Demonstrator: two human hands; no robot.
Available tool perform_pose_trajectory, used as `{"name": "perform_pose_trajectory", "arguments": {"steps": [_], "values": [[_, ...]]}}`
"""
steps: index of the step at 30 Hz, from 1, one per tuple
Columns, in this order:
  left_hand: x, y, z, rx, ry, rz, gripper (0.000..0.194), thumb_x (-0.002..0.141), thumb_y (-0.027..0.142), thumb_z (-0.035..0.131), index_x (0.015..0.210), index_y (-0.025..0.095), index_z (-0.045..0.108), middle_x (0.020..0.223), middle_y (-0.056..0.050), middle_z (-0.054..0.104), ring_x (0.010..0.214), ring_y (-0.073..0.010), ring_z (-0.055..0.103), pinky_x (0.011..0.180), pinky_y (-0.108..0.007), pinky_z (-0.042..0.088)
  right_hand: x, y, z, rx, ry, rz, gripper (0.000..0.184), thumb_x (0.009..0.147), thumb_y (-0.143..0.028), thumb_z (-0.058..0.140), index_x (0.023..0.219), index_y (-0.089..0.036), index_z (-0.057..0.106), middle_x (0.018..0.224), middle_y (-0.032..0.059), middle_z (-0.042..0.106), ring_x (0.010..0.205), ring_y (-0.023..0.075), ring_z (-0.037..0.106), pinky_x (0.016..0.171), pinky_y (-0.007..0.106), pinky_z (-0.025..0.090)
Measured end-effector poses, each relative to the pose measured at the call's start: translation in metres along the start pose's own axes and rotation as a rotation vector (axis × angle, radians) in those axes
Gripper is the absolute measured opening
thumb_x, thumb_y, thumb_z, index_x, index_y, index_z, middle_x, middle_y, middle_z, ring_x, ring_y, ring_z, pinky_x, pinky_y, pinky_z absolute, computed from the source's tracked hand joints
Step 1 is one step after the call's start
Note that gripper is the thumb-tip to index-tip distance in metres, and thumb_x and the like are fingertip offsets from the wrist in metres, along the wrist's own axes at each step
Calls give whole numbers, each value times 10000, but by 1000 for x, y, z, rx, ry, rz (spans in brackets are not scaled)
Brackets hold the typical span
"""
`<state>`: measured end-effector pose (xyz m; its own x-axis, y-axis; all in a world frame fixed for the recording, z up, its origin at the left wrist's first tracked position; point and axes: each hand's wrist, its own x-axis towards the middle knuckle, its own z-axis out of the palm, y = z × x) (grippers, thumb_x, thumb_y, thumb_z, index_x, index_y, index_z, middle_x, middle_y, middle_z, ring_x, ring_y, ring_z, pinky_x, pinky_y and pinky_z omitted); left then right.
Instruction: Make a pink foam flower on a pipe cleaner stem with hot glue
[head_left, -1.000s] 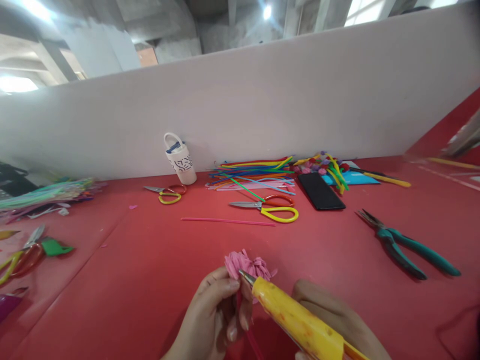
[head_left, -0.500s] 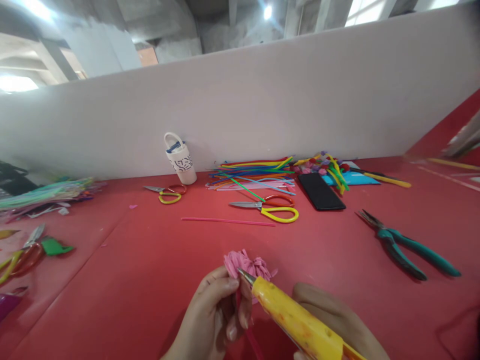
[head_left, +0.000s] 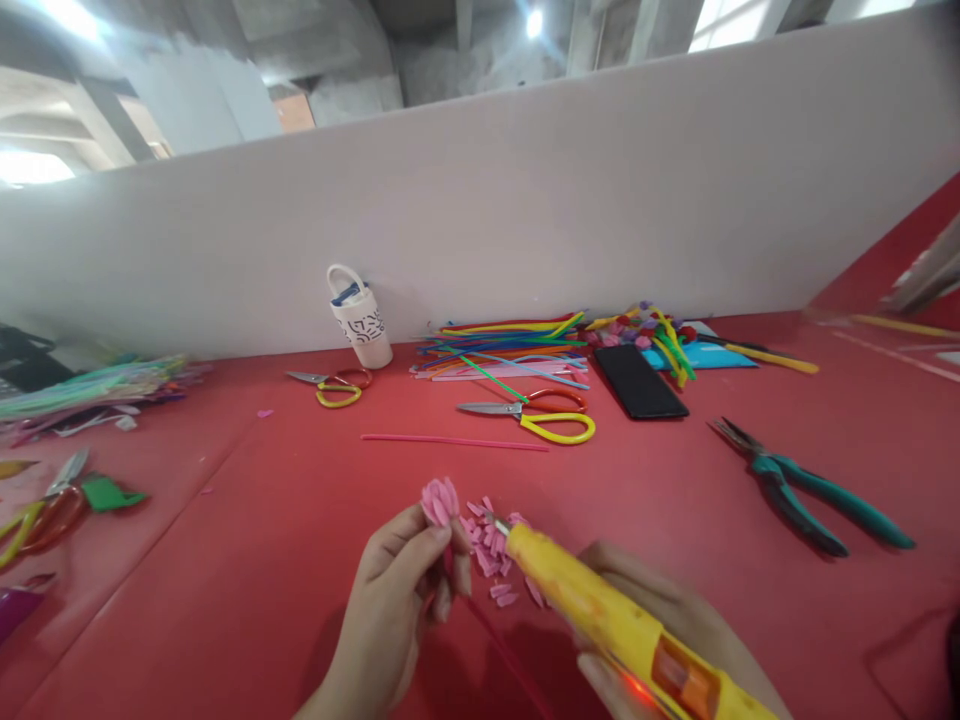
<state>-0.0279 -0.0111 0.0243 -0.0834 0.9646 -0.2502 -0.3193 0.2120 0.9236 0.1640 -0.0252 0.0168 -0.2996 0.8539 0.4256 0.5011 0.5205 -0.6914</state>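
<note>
Between its thumb and fingers my left hand [head_left: 394, 590] pinches a pink flower [head_left: 441, 500] made of small petals, its thin pinkish-red stem running down to the right. My right hand [head_left: 660, 620] grips a yellow hot glue gun [head_left: 600, 610], whose metal nozzle points up and left, just right of the flower and apart from it. A small red light glows on the gun's lower side. Below and beyond the nozzle lies a loose pile of pink petal pieces [head_left: 491, 545] on the red table [head_left: 262, 560].
Behind the hands lie scissors [head_left: 536, 415], a pink strip [head_left: 454, 442], a bundle of coloured strips [head_left: 502, 350] and a black phone [head_left: 640, 382]. Green-handled pliers [head_left: 810, 490] rest at right. A white cup [head_left: 364, 325] stands by the white partition [head_left: 480, 220]. More scissors [head_left: 52, 505] lie at left.
My left hand has moved left with the flower, away from the nozzle, uncovering the petal pile. The glue gun has turned slightly, showing its orange part and red light.
</note>
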Motion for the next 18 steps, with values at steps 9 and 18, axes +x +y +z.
{"name": "perform_pose_trajectory", "arguments": {"steps": [9,18], "values": [[8,-1,0,418,11,152,164,772,286,588,668,164,621,578,22,521,489,-100,404,477,-201,313,19,49,-17,-659,-318,273,213,631,-9,482,747,-187,499,727,30,549,510,155,542,437,254,253],[7,1,-3,443,-29,177,119,786,273,567,808,180,637,567,43,505,505,-103,401,507,-205,310,24,40,-16,-731,-286,72,190,706,-36,523,840,-149,598,866,102,578,784,242,528,673,340,359]]}}
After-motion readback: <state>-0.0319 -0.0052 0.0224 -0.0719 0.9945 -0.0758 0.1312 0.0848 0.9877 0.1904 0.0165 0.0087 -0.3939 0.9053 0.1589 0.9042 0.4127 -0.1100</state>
